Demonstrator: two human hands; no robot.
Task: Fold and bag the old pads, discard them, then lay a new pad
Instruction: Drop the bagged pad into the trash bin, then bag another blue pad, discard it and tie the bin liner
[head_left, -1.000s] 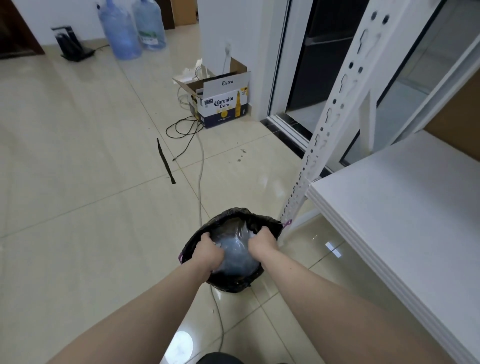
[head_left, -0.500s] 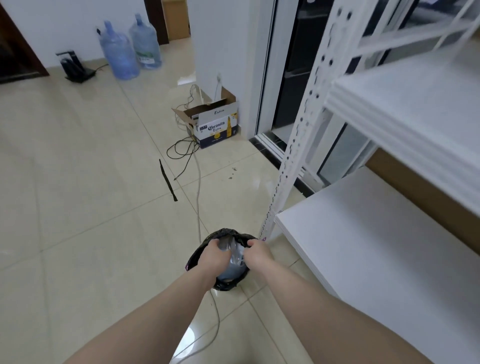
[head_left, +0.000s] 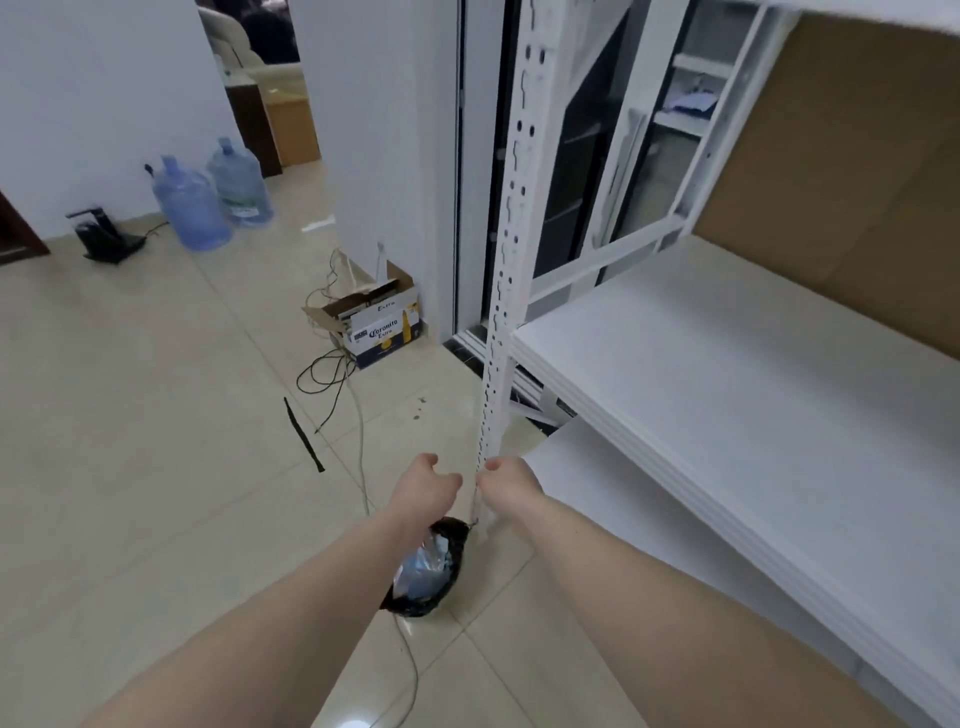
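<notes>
I hold both hands, left hand (head_left: 423, 486) and right hand (head_left: 506, 480), loosely curled and empty above the black bin (head_left: 431, 571), the bagged pads (head_left: 423, 564) already dropped inside

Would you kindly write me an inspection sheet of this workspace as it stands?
Surface: glossy beige tiled floor, small dark spots near the rack post.
Job's things: black bin bag on the floor holds a clear bagged bundle; new pad: nothing seen.
Clutter: beer carton, two water jugs, black strip.
Hands: left hand and right hand above the bag, fingers loosely curled, holding nothing.
Cables: black cable looped by the carton; pale cable running past the bag.
Surroundings: white shelf rack, glass door.
</notes>
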